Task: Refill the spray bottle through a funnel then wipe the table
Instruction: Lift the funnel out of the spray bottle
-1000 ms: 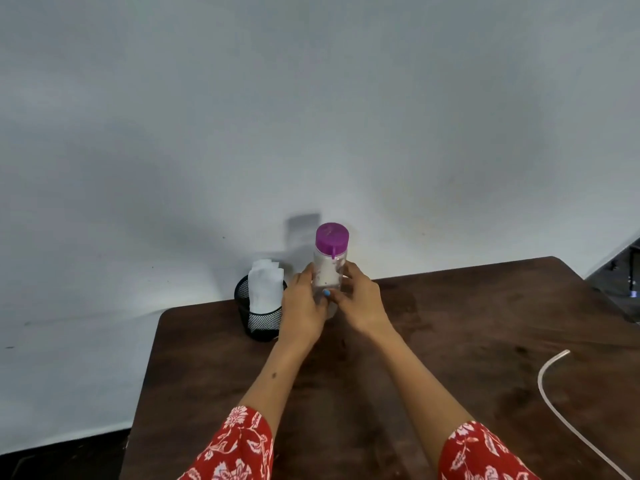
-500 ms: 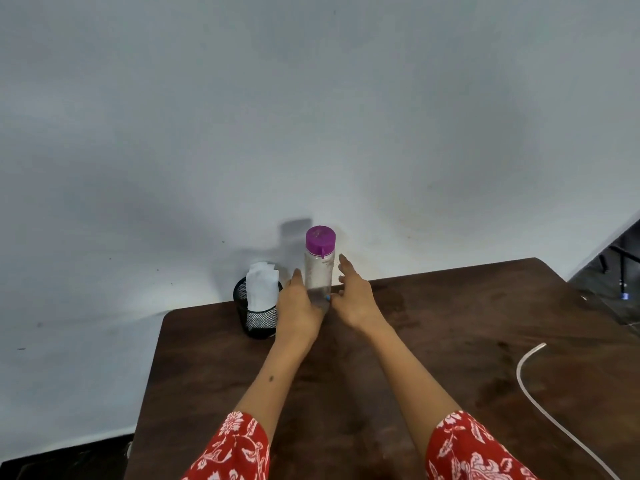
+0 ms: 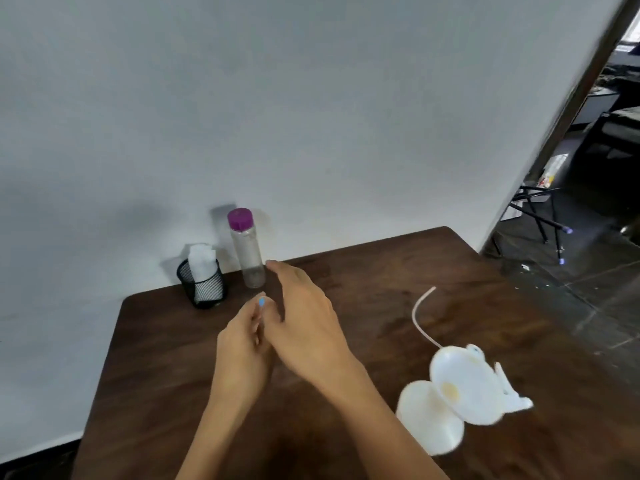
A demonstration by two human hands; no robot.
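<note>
Dark wooden table (image 3: 381,299): clear purple-capped bottle (image 3: 246,251) standing free, both hands (image 3: 242,344) (image 3: 308,327) empty, blurry white spray bottle (image 3: 450,403) probably unfilled, wiping pending.

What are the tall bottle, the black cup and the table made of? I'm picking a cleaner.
The bottle looks like clear plastic, see-through, with a glossy purple cap. The cup seems black wire mesh, light showing through. The table looks like dark wood or veneer, with visible grain.
</note>
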